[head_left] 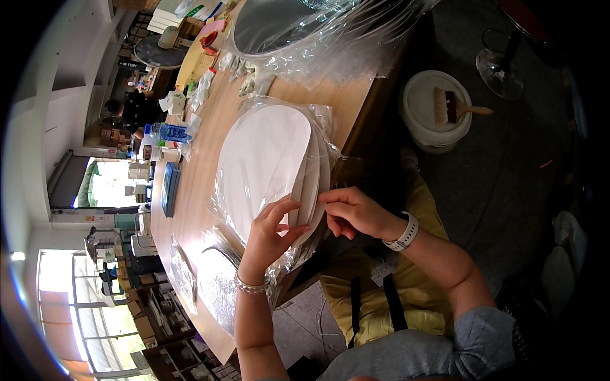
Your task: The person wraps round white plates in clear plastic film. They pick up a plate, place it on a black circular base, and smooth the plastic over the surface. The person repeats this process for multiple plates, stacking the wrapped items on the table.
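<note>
Head view: stack of white rounded sheets (257,152) lies on clear plastic (324,117), near the edge of the wooden table (194,181). Left hand (267,238) at its lower edge, thumb and forefinger a narrow gap apart; cannot tell if paper is pinched. Right hand (359,213) has fingertips at the right-hand edge, other fingers curled; grip unclear. Progress, as judged: edges fanned along the right side, so separating seems partly done; no sheet is clear of the stack, and the pile remains together.
</note>
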{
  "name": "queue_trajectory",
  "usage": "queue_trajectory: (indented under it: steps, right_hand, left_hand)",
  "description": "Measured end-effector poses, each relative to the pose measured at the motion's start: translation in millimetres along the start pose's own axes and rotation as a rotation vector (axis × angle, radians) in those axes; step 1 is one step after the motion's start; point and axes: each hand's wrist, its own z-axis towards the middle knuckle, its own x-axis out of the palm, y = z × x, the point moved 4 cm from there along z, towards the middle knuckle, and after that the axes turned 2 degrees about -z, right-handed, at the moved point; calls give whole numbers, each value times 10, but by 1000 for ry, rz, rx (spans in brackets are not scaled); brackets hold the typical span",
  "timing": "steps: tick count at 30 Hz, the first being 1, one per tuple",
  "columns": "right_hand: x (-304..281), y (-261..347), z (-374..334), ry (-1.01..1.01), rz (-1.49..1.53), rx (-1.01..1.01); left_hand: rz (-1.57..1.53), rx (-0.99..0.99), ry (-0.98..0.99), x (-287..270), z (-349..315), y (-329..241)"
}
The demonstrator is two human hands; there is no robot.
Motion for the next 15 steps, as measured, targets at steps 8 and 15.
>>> queue_trajectory:
  steps: [8,15]
  right_hand:
    - [12,8,0,2,3,-11]
    - [26,4,9,7,-15,-7]
  left_hand:
    - [157,138,-26,-1,-45,50]
    - [57,63,-20,9,2,-37]
